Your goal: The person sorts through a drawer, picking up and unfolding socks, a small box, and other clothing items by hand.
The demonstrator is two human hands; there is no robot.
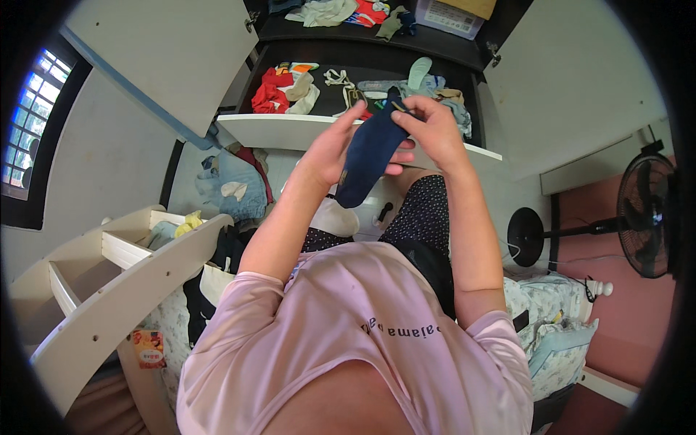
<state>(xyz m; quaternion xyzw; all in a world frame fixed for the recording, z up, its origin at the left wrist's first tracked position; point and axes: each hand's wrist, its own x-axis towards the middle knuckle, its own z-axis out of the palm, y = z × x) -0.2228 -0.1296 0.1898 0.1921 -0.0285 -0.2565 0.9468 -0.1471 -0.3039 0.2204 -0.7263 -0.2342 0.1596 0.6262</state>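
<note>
A navy blue sock [371,152] hangs slanted between my hands, its toe end towards me. My right hand [429,125] pinches its upper end between thumb and fingers. My left hand [340,144] lies along the sock's left side, thumb raised, with its fingertips showing beyond the right edge; the sock rests against it. Beyond the hands, an open drawer [288,126] holds red clothing [270,95], white cords [338,78], a pale green insole [420,73] and grey-blue cloth items [459,111].
Above the drawer, a dark shelf [326,33] bears clothes and a box [448,19]. Jeans [239,182] lie on the floor at the left, near a white wooden ladder [130,288]. A black standing fan [644,215] is at the right. Cabinet doors stand open on both sides.
</note>
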